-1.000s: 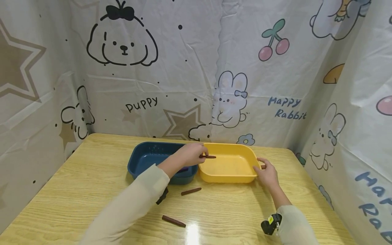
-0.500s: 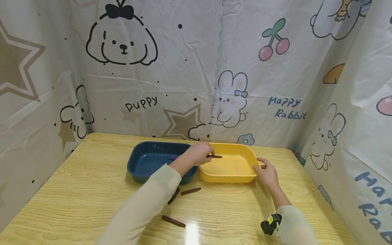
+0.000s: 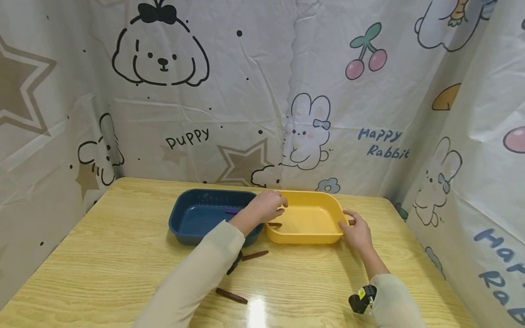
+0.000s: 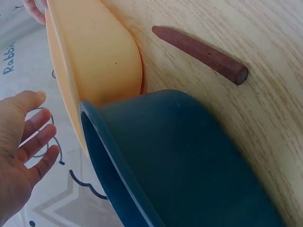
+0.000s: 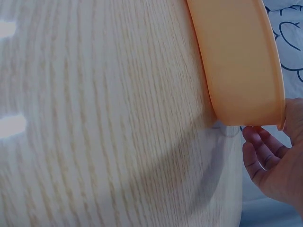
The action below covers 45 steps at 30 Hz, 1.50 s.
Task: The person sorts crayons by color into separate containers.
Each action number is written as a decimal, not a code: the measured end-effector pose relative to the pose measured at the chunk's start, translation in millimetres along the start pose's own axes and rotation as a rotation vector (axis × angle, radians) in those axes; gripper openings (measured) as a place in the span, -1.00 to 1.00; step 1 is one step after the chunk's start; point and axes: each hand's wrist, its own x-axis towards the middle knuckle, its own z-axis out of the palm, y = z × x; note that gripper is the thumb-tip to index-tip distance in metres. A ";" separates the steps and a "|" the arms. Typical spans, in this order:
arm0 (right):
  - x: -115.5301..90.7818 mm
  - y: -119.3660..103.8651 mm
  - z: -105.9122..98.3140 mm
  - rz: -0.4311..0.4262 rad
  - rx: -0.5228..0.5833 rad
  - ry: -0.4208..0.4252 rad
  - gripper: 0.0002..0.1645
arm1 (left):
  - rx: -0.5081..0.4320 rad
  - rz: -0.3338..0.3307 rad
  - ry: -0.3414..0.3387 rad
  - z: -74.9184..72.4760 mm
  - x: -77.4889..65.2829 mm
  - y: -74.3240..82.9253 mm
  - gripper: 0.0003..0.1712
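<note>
My left hand [image 3: 266, 207] hovers over the left end of the yellow plastic bin [image 3: 305, 238], its fingers loosely spread and holding nothing. Just below it, a brown crayon [image 3: 275, 224] lies inside that bin, partly hidden by the near rim and arm. At the bin's right end, my right hand [image 3: 357, 231] holds the rim; in the right wrist view its fingers [image 5: 258, 146] bend against the end wall. The dark blue bin [image 3: 180, 233] stands directly left of the yellow one, with a purple crayon [image 3: 233, 212] in it, partly behind my left arm.
Two more brown crayons lie on the wooden table [image 3: 102, 255]: one crayon [image 3: 255, 255] just in front of the bins, another crayon [image 3: 231, 295] nearer the front. A printed cloth [image 3: 197, 114] hangs behind the table and along its sides.
The left hand moved right over the yellow bin with a brown crayon, then let go of it. That crayon is now in the bin. The right hand stayed at the rim.
</note>
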 end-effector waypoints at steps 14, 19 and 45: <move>-2.0 0.6 -1.4 0.004 0.011 -0.007 -0.39 | -0.079 -0.041 -0.005 -3.5 -11.5 -6.7 -0.67; -2.4 -0.9 -2.4 -0.004 0.000 -0.001 -0.40 | -0.134 -0.066 -0.006 -3.6 -19.5 -10.4 -0.67; -0.8 -0.9 -0.7 -0.007 -0.008 -0.013 -0.39 | -0.317 -0.015 0.017 -3.4 -77.4 -25.3 -0.73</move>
